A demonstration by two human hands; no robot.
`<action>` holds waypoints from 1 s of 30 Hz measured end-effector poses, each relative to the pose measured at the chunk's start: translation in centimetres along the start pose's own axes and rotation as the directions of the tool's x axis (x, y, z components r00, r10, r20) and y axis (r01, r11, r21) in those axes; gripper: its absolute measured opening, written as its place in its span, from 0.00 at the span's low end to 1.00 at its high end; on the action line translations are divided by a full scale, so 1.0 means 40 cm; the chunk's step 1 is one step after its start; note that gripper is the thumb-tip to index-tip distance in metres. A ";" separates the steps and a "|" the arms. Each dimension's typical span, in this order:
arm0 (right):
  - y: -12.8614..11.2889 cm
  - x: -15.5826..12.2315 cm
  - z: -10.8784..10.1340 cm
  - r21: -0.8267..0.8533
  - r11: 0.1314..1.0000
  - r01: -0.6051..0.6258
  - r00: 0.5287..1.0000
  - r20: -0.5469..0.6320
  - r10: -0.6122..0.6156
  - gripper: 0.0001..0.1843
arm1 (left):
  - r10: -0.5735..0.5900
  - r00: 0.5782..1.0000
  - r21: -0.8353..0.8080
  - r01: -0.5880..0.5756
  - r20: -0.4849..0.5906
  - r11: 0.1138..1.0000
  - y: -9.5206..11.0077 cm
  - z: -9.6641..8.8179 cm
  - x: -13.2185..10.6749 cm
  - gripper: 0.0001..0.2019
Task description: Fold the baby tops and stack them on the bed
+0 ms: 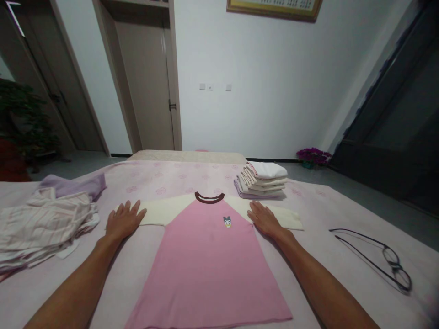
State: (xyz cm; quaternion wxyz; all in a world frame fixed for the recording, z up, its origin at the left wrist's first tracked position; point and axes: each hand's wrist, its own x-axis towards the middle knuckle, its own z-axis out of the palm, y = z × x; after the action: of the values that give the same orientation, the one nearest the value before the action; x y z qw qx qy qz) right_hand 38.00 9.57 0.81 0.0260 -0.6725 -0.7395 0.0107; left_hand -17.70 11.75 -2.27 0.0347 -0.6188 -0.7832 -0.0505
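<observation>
A pink nightdress (pixel 211 269) with cream sleeves, a dark brown neckband and a small duck-face patch lies spread flat, its neck pointing away from me. My left hand (pixel 125 220) rests palm down on the end of the left sleeve, fingers spread. On the other side, my right hand (pixel 264 217) lies flat across the right sleeve near the shoulder seam, its fingers stretched out. The cuff of that sleeve shows beyond my wrist. Neither hand grips anything. The nightdress's bottom left corner runs out of the picture.
A neat stack of folded clothes (pixel 262 179) stands behind the right sleeve. Loose striped clothes (pixel 44 224) and a purple garment (pixel 73 185) are heaped at left. Eyeglasses (pixel 393 265) lie at right on the pink flowered cloth (pixel 171 176) covering the surface.
</observation>
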 end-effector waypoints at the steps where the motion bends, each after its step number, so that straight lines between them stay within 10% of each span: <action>1: 0.023 -0.004 0.005 -0.022 0.999 -0.043 0.999 -0.002 0.042 0.34 | -0.001 1.000 0.000 0.001 0.002 1.000 0.001 -0.001 -0.001 0.35; 12: 0.240 -0.069 0.007 -0.068 0.918 -0.391 0.920 -0.050 0.389 0.37 | -0.045 0.999 -0.049 0.044 -0.026 0.998 -0.048 0.008 -0.001 0.35; 30: 0.270 -0.099 0.033 -0.042 0.892 -0.450 0.850 -0.328 0.413 0.31 | -0.052 0.987 0.035 0.058 -0.155 0.998 -0.063 -0.047 -0.074 0.24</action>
State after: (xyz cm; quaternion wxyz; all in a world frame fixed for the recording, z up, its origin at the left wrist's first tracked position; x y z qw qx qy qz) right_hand 49.04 6.68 -1.14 0.0994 -0.8149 -0.5554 -0.1329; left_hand -19.46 8.09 -0.84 0.1058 -0.5902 -0.7959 -0.0833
